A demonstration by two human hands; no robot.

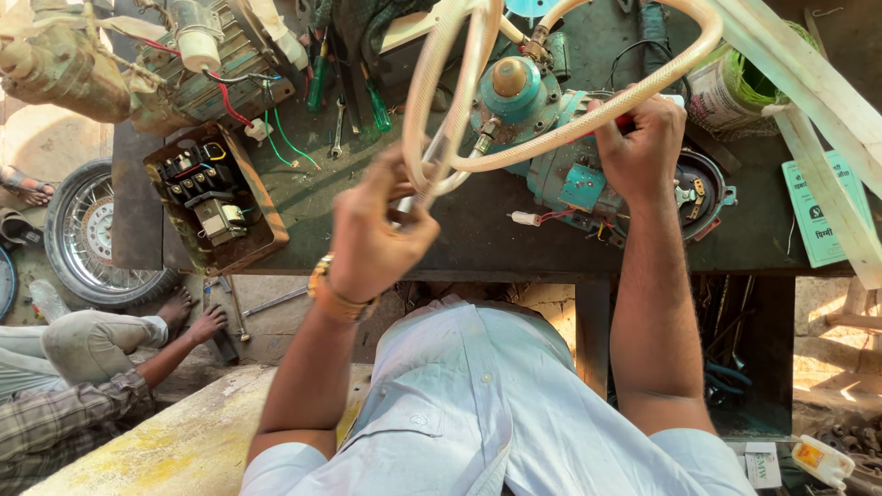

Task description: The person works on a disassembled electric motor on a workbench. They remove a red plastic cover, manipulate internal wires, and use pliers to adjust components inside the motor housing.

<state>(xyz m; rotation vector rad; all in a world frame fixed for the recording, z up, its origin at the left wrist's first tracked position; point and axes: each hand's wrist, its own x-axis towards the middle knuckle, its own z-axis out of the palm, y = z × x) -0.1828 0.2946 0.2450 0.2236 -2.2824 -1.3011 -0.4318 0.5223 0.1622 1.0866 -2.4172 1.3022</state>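
Teal water pump (551,138) sits on dark table (459,234). Right hand (638,147), fingers clamped round a red-handled tool, steadies on pump top. Left hand (377,234), fingers pinching clear hose (459,101), lifts it clear, left of pump.

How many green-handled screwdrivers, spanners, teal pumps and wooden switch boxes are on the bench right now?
Green-handled screwdrivers: 2
Spanners: 1
Teal pumps: 1
Wooden switch boxes: 1
Total: 5
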